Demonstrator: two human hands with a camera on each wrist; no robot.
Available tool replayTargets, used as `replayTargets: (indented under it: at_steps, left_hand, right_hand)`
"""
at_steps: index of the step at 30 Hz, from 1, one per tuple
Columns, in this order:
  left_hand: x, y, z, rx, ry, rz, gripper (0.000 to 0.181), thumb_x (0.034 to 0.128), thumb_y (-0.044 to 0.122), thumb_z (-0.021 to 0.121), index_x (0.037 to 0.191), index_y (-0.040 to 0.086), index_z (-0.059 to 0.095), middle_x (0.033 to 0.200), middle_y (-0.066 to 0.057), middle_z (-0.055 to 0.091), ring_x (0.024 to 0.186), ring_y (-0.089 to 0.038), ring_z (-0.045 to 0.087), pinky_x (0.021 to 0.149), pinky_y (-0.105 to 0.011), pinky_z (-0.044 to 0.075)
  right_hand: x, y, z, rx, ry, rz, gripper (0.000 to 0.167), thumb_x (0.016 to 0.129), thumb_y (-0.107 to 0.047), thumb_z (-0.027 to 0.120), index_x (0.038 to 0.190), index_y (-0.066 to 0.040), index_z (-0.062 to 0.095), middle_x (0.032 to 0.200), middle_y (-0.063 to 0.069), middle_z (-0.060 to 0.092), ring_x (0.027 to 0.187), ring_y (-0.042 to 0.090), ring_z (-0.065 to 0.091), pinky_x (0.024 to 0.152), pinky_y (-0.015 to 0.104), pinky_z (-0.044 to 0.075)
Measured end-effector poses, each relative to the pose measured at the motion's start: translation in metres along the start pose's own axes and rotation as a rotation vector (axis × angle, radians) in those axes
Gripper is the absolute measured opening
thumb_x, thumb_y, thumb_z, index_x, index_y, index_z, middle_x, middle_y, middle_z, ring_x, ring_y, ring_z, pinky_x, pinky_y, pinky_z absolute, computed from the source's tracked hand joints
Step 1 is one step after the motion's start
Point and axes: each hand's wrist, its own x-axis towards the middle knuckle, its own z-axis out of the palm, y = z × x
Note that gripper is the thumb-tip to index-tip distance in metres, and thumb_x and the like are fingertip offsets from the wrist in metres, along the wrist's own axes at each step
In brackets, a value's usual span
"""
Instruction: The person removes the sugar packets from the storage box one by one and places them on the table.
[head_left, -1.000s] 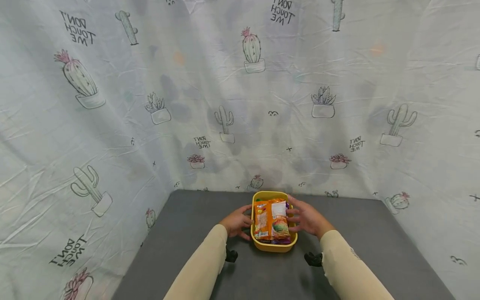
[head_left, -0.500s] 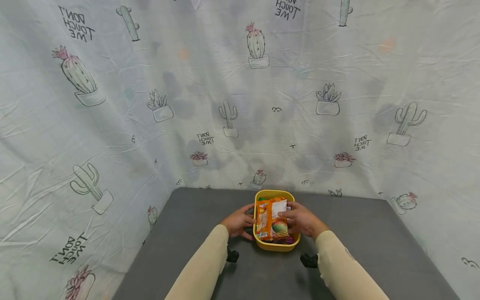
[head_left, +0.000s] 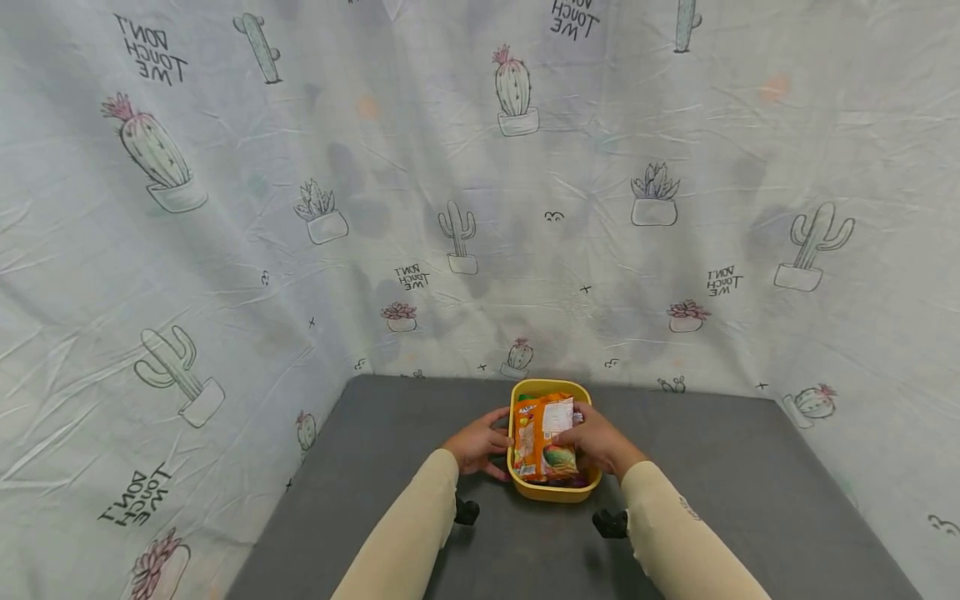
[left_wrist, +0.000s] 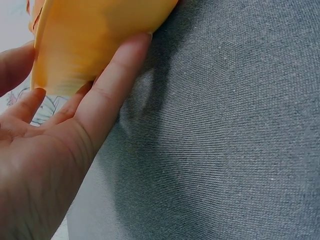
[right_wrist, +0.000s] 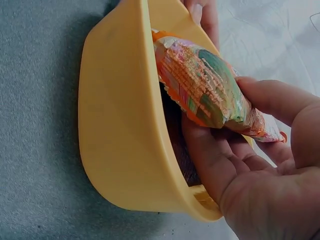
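A yellow plastic basket (head_left: 555, 494) stands on the grey table, filled with packets. On top lies an orange snack bag (head_left: 531, 442) with a white label and a green fruit picture. My right hand (head_left: 600, 440) pinches the bag's right side, thumb above and fingers beneath, as the right wrist view shows. That side of the snack bag (right_wrist: 200, 85) tilts up beside the basket's rim (right_wrist: 162, 125). Spread along the left outside of the basket is my left hand (head_left: 477, 446), its fingers fairly straight. Its fingers (left_wrist: 112, 85) touch the yellow wall (left_wrist: 90, 40).
Dark purple packaging (head_left: 573, 481) shows beneath the orange bag, and a bit of green at the basket's back. The grey table (head_left: 420, 417) ends at a pale curtain (head_left: 480, 325) printed with cacti, which hangs behind and at both sides.
My right hand has moved left from the basket's right rim onto the orange bag and now grips its edge. The left hand stays at the basket's left side. The view has shifted slightly.
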Motion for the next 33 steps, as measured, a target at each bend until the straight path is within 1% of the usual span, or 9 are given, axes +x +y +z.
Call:
replayTargets:
  at_steps: [5, 8, 11, 14, 16, 21, 25, 29, 33]
  left_hand:
    - [0.001, -0.002, 0.0, -0.005, 0.0, -0.006, 0.078, 0.1061, -0.001, 0.062, 0.174, 0.016, 0.027, 0.164, -0.026, 0.042, 0.143, -0.052, 0.047, 0.08, -0.072, 0.059]
    - [0.002, -0.002, 0.0, -0.012, 0.003, -0.008, 0.078, 0.1069, 0.0, 0.062, 0.175, 0.016, 0.027, 0.164, -0.026, 0.042, 0.143, -0.051, 0.047, 0.08, -0.072, 0.059]
    - [0.002, -0.003, -0.001, -0.014, 0.001, -0.004, 0.077, 0.1071, 0.0, 0.061, 0.174, 0.015, 0.026, 0.164, -0.026, 0.042, 0.143, -0.051, 0.047, 0.08, -0.073, 0.059]
    - [0.003, -0.005, -0.001, -0.016, 0.001, -0.003, 0.077, 0.107, 0.0, 0.062, 0.174, 0.015, 0.026, 0.164, -0.026, 0.042, 0.144, -0.051, 0.046, 0.081, -0.073, 0.059]
    - [0.003, -0.006, -0.001, -0.021, 0.004, -0.008, 0.078, 0.1065, 0.001, 0.062, 0.174, 0.015, 0.027, 0.164, -0.026, 0.042, 0.145, -0.051, 0.046, 0.081, -0.073, 0.058]
    - [0.004, -0.006, -0.002, -0.013, 0.01, -0.005, 0.08, 0.105, 0.001, 0.065, 0.174, 0.014, 0.026, 0.164, -0.027, 0.041, 0.145, -0.052, 0.044, 0.08, -0.072, 0.059]
    - [0.004, -0.007, -0.002, -0.002, 0.012, 0.001, 0.081, 0.1055, 0.002, 0.065, 0.174, 0.014, 0.025, 0.164, -0.027, 0.041, 0.145, -0.051, 0.045, 0.08, -0.072, 0.059]
    - [0.004, -0.006, -0.002, 0.0, 0.014, 0.002, 0.08, 0.1057, 0.002, 0.065, 0.174, 0.015, 0.026, 0.162, -0.026, 0.043, 0.144, -0.05, 0.047, 0.08, -0.072, 0.059]
    - [0.004, -0.006, -0.001, -0.003, 0.016, -0.001, 0.082, 0.1052, 0.002, 0.066, 0.175, 0.015, 0.025, 0.162, -0.026, 0.043, 0.143, -0.05, 0.048, 0.08, -0.071, 0.059]
  right_hand:
    - [-0.003, 0.0, 0.001, -0.008, 0.004, -0.011, 0.077, 0.104, -0.006, 0.075, 0.166, -0.007, 0.031, 0.138, 0.029, 0.056, 0.109, 0.043, 0.07, 0.081, 0.061, 0.063]
    - [-0.005, 0.0, 0.002, 0.004, 0.006, -0.013, 0.076, 0.104, -0.005, 0.075, 0.166, -0.006, 0.03, 0.138, 0.029, 0.054, 0.109, 0.044, 0.07, 0.081, 0.061, 0.063]
    - [-0.007, -0.001, 0.001, 0.009, 0.012, -0.009, 0.07, 0.103, -0.005, 0.075, 0.16, -0.001, 0.035, 0.135, 0.03, 0.056, 0.107, 0.043, 0.071, 0.082, 0.06, 0.063]
    - [-0.008, -0.001, 0.0, -0.013, 0.025, -0.003, 0.063, 0.102, -0.007, 0.076, 0.153, 0.006, 0.041, 0.13, 0.029, 0.06, 0.104, 0.04, 0.073, 0.082, 0.057, 0.064]
    - [-0.009, -0.002, -0.001, -0.023, 0.032, -0.004, 0.059, 0.102, -0.008, 0.077, 0.149, 0.008, 0.045, 0.128, 0.028, 0.062, 0.103, 0.039, 0.073, 0.082, 0.056, 0.064]
    - [-0.01, -0.006, -0.001, -0.019, 0.049, -0.021, 0.054, 0.101, -0.009, 0.078, 0.146, 0.003, 0.049, 0.13, 0.026, 0.062, 0.104, 0.038, 0.073, 0.081, 0.056, 0.064]
    - [-0.011, -0.012, -0.003, -0.002, 0.062, -0.042, 0.055, 0.102, -0.008, 0.077, 0.149, -0.002, 0.048, 0.13, 0.027, 0.061, 0.102, 0.037, 0.073, 0.08, 0.055, 0.065]
    - [-0.012, -0.016, -0.006, 0.043, 0.049, -0.06, 0.056, 0.104, -0.006, 0.074, 0.151, -0.006, 0.044, 0.13, 0.027, 0.062, 0.098, 0.036, 0.074, 0.078, 0.054, 0.065]
    - [-0.014, -0.019, -0.008, 0.074, 0.043, -0.063, 0.056, 0.104, -0.005, 0.073, 0.152, -0.007, 0.044, 0.131, 0.027, 0.062, 0.097, 0.035, 0.075, 0.079, 0.054, 0.065]
